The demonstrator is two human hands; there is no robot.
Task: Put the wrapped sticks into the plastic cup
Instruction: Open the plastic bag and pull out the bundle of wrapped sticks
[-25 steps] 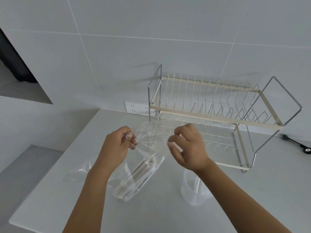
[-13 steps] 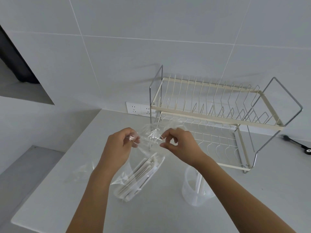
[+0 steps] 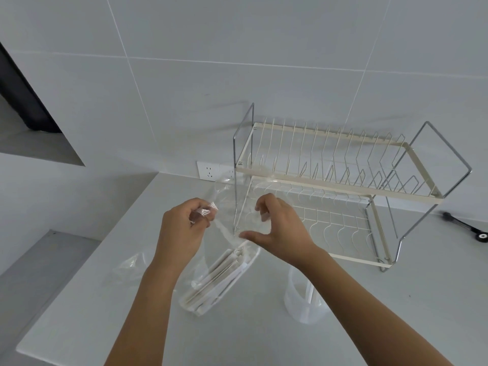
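A clear plastic bag (image 3: 232, 223) hangs above the counter with several white wrapped sticks (image 3: 220, 276) bunched in its lower end, which rests on the counter. My left hand (image 3: 182, 231) pinches the bag's upper left edge. My right hand (image 3: 280, 228) is at the bag's open mouth, thumb and fingers curled apart around the film. A translucent plastic cup (image 3: 303, 302) stands on the counter under my right forearm, with one wrapped stick (image 3: 309, 293) upright inside it.
A two-tier wire dish rack (image 3: 343, 186) stands behind the hands against the tiled wall. Another crumpled clear wrapper (image 3: 132, 265) lies left of my left arm. A wall socket (image 3: 208, 170) sits behind the bag. A black tool (image 3: 464, 229) lies far right. The counter's front edge (image 3: 52, 357) is near.
My right hand has loosened its pinch and spread its thumb and fingers at the bag's mouth. My left hand keeps its hold. The bag's top stands a little taller.
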